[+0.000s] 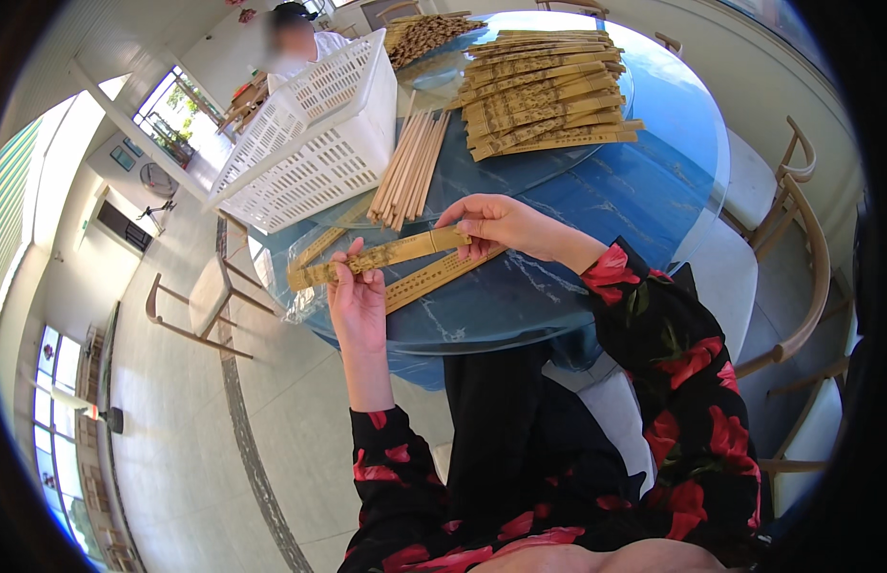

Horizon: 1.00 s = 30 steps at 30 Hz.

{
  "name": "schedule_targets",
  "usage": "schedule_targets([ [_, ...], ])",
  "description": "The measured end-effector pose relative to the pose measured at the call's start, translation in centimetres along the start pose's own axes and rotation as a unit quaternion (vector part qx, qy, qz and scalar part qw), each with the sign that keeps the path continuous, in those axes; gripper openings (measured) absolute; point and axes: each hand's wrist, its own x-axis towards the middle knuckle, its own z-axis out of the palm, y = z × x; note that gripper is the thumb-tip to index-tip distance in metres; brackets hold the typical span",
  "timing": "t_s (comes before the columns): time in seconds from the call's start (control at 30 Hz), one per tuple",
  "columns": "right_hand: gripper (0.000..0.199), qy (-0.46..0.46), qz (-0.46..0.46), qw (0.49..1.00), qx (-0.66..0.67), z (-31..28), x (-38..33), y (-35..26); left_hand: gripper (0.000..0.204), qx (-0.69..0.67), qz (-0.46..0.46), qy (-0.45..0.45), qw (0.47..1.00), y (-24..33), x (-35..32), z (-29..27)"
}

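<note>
The left hand is raised above the near edge of the table, fingers curled and pinching the middle of a long paper sleeve. The right hand closes thumb and fingers on the sleeve's right end. The sleeve is flat, narrow, tan-yellow with a darker printed pattern; it runs slightly uphill from lower left to upper right and spans the gap between both hands, its left end projecting free beyond the left hand. A second patterned sleeve lies just below it on the round blue marbled table, partly under the right hand. A clear plastic bag lies at the table's left edge, beneath the held sleeve's free end. Beyond the hands lies a bundle of bare wooden chopsticks, then a white perforated basket to the left and a stack of filled sleeves to the right. Another person sits at the far side.
</note>
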Motion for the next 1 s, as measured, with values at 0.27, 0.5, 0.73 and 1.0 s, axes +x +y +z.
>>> schedule_targets([
  [0.27, 0.017, 0.042, -0.005, 0.991, -0.128, 0.1, 0.6, 0.8, 0.026, 0.080, -0.025, -0.033, 0.996, -0.2, -0.2, 1.3],
  [0.5, 0.018, 0.033, 0.014, 0.999, 0.006, 0.3, 0.2, 0.6, 0.029, 0.149, -0.038, -0.014, 0.988, -0.4, -0.6, 2.1],
  [0.73, 0.017, -0.004, 0.016, 0.998, -0.069, 0.0, 0.3, 1.1, 0.028, 0.161, -0.038, -0.043, 0.985, -0.4, -0.5, 1.9],
  [1.0, 0.018, 0.056, 0.030, 0.998, -0.017, 0.5, 0.2, 0.5, 0.033, 0.184, -0.040, -0.025, 0.982, -0.4, -0.8, 2.6],
])
